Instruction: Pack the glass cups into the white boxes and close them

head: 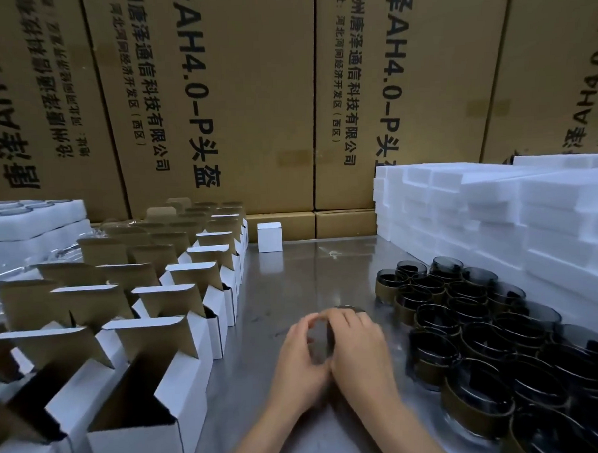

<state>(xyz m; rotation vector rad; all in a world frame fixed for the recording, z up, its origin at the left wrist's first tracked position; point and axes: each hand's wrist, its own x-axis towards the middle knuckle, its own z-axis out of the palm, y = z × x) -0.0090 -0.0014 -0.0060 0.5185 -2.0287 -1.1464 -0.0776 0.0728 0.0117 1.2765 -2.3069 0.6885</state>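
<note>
My left hand (301, 356) and my right hand (359, 343) both grip one dark glass cup (318, 335) low over the metal table (293, 284); most of the cup is hidden by my fingers. To the right stand several dark glass cups (483, 324) with brown cardboard sleeves, packed close together. On the left are rows of open white boxes (177, 300) with brown insides and raised flaps. One closed white box (270, 237) stands alone at the back of the table.
Stacks of white foam trays (496, 214) rise at the right behind the cups. More foam trays (33, 220) and clear plastic wrap lie at the far left. Tall brown cartons (216, 93) form a wall behind the table.
</note>
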